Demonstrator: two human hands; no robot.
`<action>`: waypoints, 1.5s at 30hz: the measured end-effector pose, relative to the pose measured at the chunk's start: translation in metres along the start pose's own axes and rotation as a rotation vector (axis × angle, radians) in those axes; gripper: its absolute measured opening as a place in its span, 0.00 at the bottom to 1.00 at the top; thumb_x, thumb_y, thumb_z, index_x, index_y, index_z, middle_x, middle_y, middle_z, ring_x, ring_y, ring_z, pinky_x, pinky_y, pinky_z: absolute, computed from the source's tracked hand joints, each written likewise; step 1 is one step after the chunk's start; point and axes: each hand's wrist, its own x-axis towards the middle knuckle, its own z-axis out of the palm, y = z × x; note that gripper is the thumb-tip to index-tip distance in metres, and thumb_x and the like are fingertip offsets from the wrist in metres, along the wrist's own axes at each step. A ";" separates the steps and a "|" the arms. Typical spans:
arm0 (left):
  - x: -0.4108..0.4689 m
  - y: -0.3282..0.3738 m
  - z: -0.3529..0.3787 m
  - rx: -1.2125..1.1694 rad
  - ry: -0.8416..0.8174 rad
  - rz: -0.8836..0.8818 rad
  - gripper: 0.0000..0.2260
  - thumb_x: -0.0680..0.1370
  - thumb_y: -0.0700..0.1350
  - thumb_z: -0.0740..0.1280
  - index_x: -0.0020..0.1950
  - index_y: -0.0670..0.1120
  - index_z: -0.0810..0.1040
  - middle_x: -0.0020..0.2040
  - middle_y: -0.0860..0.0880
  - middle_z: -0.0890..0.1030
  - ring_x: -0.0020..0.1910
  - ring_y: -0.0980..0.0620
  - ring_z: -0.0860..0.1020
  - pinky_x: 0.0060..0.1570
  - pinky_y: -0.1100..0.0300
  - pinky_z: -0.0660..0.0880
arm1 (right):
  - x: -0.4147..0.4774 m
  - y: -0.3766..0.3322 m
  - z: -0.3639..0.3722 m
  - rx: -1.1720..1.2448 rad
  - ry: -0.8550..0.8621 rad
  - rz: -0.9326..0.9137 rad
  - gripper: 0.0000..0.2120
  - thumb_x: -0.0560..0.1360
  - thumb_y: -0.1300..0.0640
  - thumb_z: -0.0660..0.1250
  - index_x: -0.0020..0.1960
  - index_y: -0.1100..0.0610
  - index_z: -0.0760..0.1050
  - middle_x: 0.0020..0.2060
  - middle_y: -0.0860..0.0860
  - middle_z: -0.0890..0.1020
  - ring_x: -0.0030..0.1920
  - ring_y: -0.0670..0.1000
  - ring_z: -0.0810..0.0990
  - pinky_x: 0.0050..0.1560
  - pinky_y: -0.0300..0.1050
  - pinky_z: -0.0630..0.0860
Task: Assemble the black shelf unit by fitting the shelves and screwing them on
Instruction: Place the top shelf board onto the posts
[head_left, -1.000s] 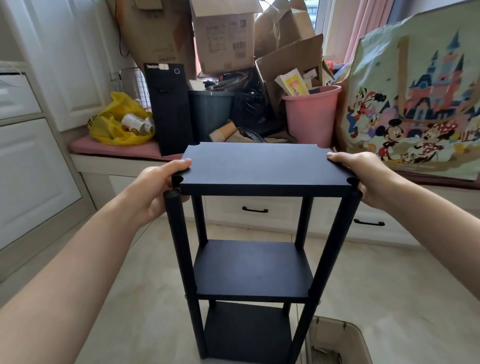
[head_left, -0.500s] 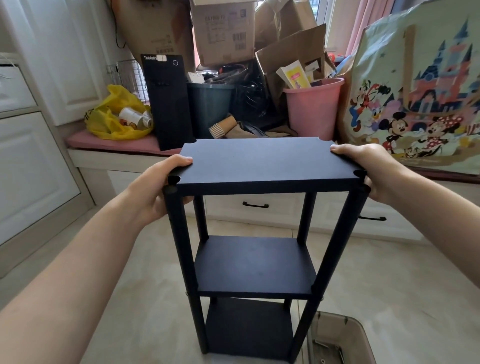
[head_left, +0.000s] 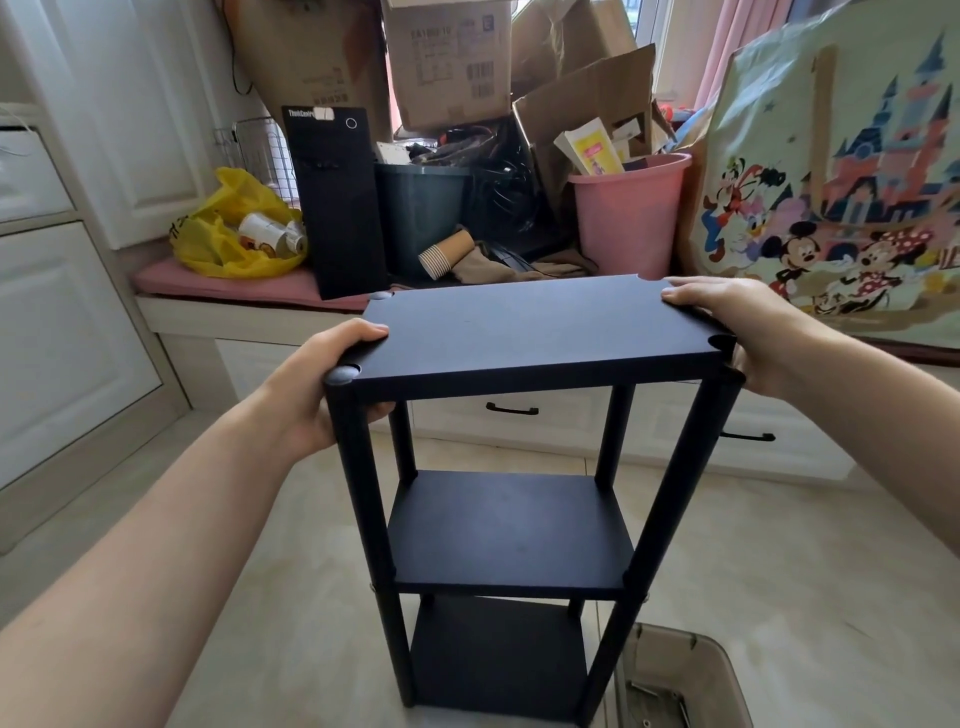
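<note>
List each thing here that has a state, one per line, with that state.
top shelf: resting on the posts, gripped at both ends
left hand: gripping the shelf's left edge
right hand: gripping its right edge
middle shelf: fitted
bottom shelf: fitted
paper cup: on its side
pink bucket: upright, stuffed
cardboard boxes: open

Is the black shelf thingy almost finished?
Nearly. The bottom black shelf and middle black shelf already sit between the round black posts. The left hand and right hand hold the flat black top shelf onto the post tops. No screws show there, so fastening probably remains.
</note>
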 end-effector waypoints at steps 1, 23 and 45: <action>0.000 0.000 0.001 0.007 0.011 -0.006 0.19 0.73 0.50 0.74 0.60 0.43 0.77 0.46 0.45 0.84 0.40 0.51 0.84 0.34 0.59 0.80 | 0.000 0.000 0.000 -0.005 0.002 -0.003 0.16 0.77 0.55 0.69 0.64 0.49 0.79 0.56 0.50 0.81 0.45 0.48 0.77 0.36 0.39 0.74; -0.003 0.016 0.007 0.053 0.133 0.009 0.21 0.73 0.50 0.75 0.61 0.43 0.77 0.51 0.44 0.80 0.40 0.49 0.82 0.31 0.60 0.80 | 0.004 -0.002 0.004 0.030 0.062 0.069 0.18 0.75 0.52 0.71 0.63 0.57 0.77 0.44 0.50 0.79 0.39 0.48 0.76 0.37 0.41 0.71; 0.014 0.006 -0.002 0.077 0.082 -0.105 0.16 0.73 0.50 0.74 0.55 0.41 0.79 0.34 0.45 0.84 0.31 0.51 0.83 0.34 0.56 0.83 | 0.014 0.023 0.004 -0.056 -0.004 0.036 0.09 0.78 0.58 0.68 0.58 0.54 0.76 0.48 0.53 0.80 0.39 0.48 0.78 0.29 0.37 0.74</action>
